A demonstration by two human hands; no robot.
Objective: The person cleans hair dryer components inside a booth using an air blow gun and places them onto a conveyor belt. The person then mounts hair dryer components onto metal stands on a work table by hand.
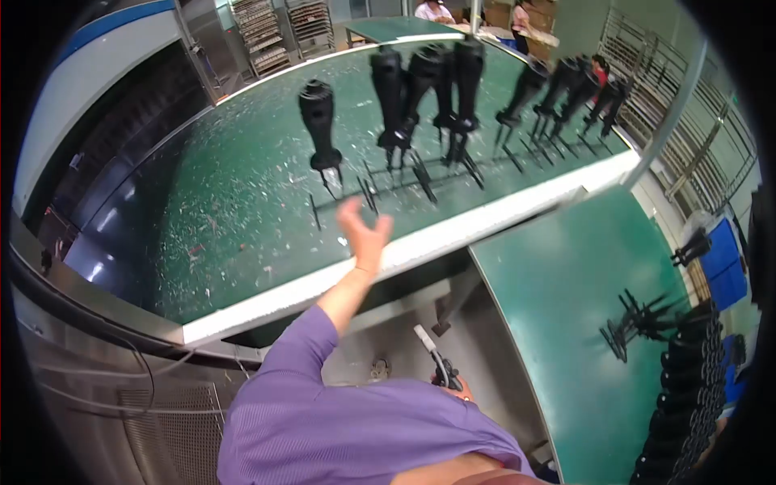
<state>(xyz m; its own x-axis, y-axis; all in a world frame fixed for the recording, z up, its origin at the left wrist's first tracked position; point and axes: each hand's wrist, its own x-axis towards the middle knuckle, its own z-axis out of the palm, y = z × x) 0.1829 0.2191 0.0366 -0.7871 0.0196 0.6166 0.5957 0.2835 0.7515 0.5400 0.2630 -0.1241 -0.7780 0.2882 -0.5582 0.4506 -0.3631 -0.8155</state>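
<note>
My left hand (366,237) is spread, my right hand (461,390) grips a tool (444,372); the black holder (317,117) looks stiff, lightish, grabbable mid-body.

Open left hand (365,233) near black parts (318,117) over a green table (242,178), right hand (461,390) around possibly a spray gun (441,370)

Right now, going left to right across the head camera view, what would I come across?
Perforated metal panel → your left hand → your right hand → black pronged fixture → blue bin.
</note>
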